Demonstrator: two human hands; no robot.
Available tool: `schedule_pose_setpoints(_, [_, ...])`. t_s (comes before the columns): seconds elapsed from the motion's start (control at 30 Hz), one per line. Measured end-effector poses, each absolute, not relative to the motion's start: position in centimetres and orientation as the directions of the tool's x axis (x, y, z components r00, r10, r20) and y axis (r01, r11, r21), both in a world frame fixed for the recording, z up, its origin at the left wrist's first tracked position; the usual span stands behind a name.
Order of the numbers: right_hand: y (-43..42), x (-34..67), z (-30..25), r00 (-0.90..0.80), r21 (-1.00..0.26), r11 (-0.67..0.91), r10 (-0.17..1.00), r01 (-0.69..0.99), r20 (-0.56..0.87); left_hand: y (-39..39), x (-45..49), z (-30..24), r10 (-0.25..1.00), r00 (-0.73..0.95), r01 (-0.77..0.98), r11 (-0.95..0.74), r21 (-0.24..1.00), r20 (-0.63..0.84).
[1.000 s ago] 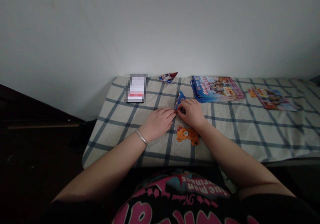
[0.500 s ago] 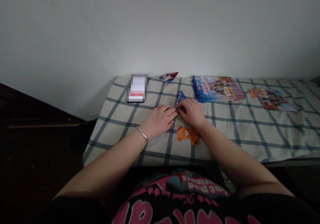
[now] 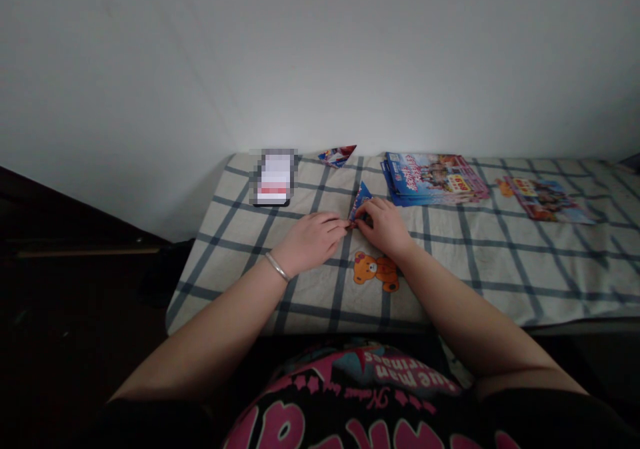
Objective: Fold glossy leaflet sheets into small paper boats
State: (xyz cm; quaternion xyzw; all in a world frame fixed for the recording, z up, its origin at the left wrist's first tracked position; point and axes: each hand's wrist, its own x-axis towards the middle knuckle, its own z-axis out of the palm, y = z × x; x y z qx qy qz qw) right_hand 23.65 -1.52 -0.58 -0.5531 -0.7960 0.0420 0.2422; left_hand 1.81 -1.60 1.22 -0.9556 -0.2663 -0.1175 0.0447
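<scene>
A small piece of blue printed paper [image 3: 361, 197], folded to a pointed shape, lies on the checked cloth with its tip away from me. My right hand [image 3: 386, 227] covers its right side and lower part, thumb and fingers closed in a pinch on it. From the left, my left hand [image 3: 311, 241] meets the paper's near end, its fingers together and the fingertips on the edge by the right thumb. A silver bangle [image 3: 277, 266] circles my left wrist. How the folds run under the fingers is hidden.
Against the wall stands another folded paper piece [image 3: 339, 157]. Left of it lies a phone [image 3: 274, 175] with a lit, blurred screen. A stack of printed flyers [image 3: 425, 179] is to the right, with a single flyer [image 3: 550, 200] farther along. The checked cloth [image 3: 480, 262] covers the surface.
My left hand has slid slightly left, its fingertips drawing back along the paper's near end. The right hand and the paper stay almost in place.
</scene>
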Motion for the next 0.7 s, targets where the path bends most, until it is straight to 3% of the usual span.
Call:
schedule_pose_setpoints(0.3, [-1.67,23.77,-0.86,-0.236,-0.320,0.387,0.875,0.865,0.422,-1.64,1.75,1.00,0.514,0.820,0.531,-0.848,0.004,0.253])
schedule_pose_setpoints(0.7, [-1.80,23.29,-1.22,-0.199,-0.324,0.311,0.921,0.894,0.335,-2.18,2.53,1.54,0.531,0.806,0.553,-0.833,-0.012,0.260])
